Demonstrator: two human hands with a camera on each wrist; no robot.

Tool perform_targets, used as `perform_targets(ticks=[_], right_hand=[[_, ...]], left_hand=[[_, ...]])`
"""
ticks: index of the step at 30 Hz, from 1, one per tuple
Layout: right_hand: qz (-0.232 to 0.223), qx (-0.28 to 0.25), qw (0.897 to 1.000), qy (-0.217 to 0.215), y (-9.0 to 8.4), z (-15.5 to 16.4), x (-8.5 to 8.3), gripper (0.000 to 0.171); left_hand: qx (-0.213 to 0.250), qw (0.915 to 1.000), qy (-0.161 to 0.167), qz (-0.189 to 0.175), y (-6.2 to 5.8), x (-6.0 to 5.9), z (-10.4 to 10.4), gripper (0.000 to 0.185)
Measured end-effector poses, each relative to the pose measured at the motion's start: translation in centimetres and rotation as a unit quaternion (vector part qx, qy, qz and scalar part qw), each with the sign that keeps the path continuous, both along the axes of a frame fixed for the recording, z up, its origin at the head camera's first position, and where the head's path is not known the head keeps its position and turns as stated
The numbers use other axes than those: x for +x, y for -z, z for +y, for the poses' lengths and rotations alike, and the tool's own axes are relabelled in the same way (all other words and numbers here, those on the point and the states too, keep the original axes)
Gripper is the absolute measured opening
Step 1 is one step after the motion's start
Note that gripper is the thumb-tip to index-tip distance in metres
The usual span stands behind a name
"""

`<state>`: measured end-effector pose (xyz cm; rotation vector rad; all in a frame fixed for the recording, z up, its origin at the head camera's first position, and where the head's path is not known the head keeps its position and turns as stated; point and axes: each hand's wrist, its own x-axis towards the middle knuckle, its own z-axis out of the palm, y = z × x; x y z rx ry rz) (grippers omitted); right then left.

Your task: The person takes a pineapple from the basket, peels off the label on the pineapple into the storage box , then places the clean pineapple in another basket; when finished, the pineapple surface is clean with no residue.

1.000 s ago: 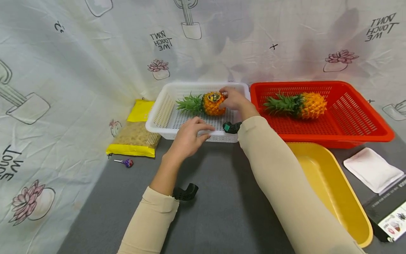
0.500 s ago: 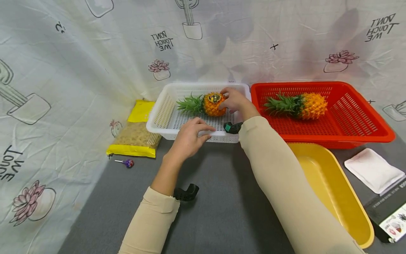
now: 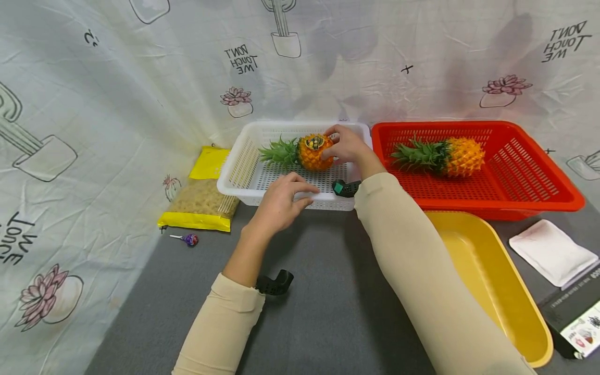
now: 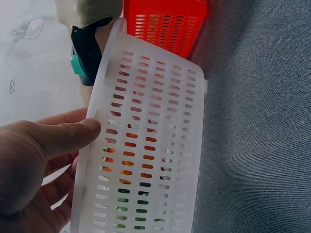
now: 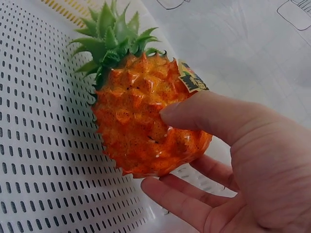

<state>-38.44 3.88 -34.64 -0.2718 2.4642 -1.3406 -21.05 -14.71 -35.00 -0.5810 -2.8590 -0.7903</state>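
A small orange pineapple [image 3: 313, 152] with a green crown and a sticker lies on its side in the white slotted basket [image 3: 244, 161]. My right hand [image 3: 335, 148] grips its base end. In the right wrist view the thumb lies over the pineapple [image 5: 141, 126] and the fingers curl under it, so the right hand [image 5: 158, 149] wraps the fruit. My left hand [image 3: 290, 195] holds the basket's near rim. In the left wrist view its thumb lies on the rim of the basket [image 4: 155, 145] and its fingers go inside; left hand [image 4: 82, 145].
A red basket [image 3: 515, 156] to the right holds a bigger pineapple [image 3: 461, 155]. A yellow tub [image 3: 487, 281] sits in front of it, with a white pouch [image 3: 550, 250] and a dark box [image 3: 576, 317] at right. A yellow bag [image 3: 201, 200] and a lollipop [image 3: 187, 239] lie at left.
Almost nothing: the pineapple has edged slightly up and left in my right hand. The left hand stays on the basket rim.
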Motion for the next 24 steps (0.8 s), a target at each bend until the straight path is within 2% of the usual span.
perform_targets(ticks=[13, 16, 24], right_hand=[[0.004, 0.013, 1.0, -0.018, -0.13, -0.12, 0.05, 0.065], [-0.006, -0.007, 1.0, -0.013, -0.16, -0.03, 0.19, 0.066], [-0.032, -0.105, 0.994, 0.011, -0.65, 0.5, 0.55, 0.069]], left_hand=[[0.008, 1.0, 0.004, -0.001, -0.02, -0.05, -0.31, 0.023], [0.009, 0.9999, 0.005, -0.004, 0.0, -0.04, -0.31, 0.023], [-0.007, 1.0, 0.003, -0.002, -0.05, -0.08, -0.16, 0.023]])
